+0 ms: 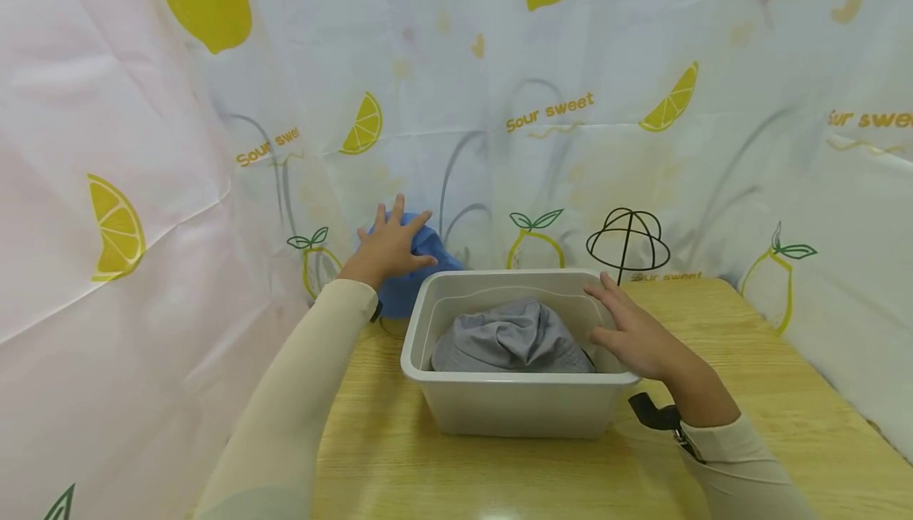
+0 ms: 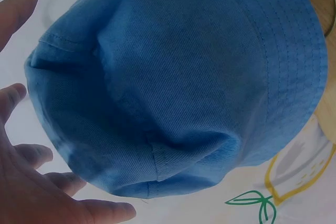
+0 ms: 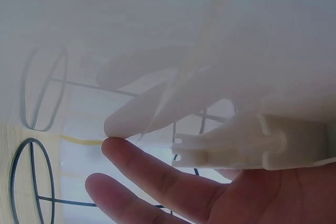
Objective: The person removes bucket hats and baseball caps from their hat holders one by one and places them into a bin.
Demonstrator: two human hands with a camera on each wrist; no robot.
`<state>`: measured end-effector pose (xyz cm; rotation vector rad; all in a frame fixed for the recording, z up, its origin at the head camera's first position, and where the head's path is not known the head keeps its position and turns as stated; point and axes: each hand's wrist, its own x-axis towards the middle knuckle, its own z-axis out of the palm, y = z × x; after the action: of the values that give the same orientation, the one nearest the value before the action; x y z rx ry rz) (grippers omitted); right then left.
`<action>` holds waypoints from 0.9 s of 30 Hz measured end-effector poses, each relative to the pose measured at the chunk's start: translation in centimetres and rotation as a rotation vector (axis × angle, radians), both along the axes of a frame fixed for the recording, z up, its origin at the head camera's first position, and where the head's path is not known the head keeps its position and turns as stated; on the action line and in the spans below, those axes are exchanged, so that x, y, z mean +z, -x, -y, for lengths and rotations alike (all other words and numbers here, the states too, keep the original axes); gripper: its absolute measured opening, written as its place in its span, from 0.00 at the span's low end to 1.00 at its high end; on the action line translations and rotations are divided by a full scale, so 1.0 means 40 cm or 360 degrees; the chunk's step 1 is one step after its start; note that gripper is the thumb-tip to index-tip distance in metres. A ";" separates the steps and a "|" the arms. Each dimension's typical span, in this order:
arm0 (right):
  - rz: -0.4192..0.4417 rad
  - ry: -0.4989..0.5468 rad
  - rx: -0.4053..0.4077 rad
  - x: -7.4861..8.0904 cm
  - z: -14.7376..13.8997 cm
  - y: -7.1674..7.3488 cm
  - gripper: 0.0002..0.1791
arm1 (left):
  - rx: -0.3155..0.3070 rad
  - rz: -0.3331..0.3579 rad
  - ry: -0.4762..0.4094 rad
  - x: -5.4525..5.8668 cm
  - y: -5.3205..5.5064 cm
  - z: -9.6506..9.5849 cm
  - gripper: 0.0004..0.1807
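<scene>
A blue bucket hat (image 1: 401, 298) sits at the back left, on a stand whose base ring shows below the brim. My left hand (image 1: 388, 252) is spread over its crown; in the left wrist view, the fingertips lie right along the crown's edge, none curled round the cloth. Inside the pale plastic bin (image 1: 521, 409) lies a crumpled grey hat (image 1: 499, 339), brim toward me. At the bin's right rim is my right hand (image 1: 638, 338), fingers loosely extended. The right wrist view shows its fingers (image 3: 163, 182) close beside the bin's glossy wall, which mirrors them.
Behind the bin on the right stands a black wire hat stand (image 1: 629, 241) with a domed top and no hat on it. All stands on a light wooden table (image 1: 756, 393). White curtains (image 1: 442, 52) with a lemon print enclose the back and sides.
</scene>
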<state>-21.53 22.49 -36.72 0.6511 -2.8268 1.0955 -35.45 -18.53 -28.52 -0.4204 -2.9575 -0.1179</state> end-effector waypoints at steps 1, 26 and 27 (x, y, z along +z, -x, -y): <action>0.0000 0.0001 -0.0001 0.000 0.000 0.000 0.38 | 0.0004 -0.0003 0.0003 -0.002 0.003 0.000 0.52; 0.0020 0.0024 0.0026 -0.001 -0.003 0.003 0.38 | 0.0072 0.0020 -0.0052 -0.034 0.027 0.018 0.54; 0.0019 0.0024 0.0026 -0.001 -0.002 0.004 0.38 | 0.0069 0.0018 -0.0053 -0.034 0.028 0.018 0.54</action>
<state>-21.69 22.59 -36.76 0.6701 -2.8252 1.1254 -36.56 -19.26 -29.87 -0.3523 -2.9694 -0.1644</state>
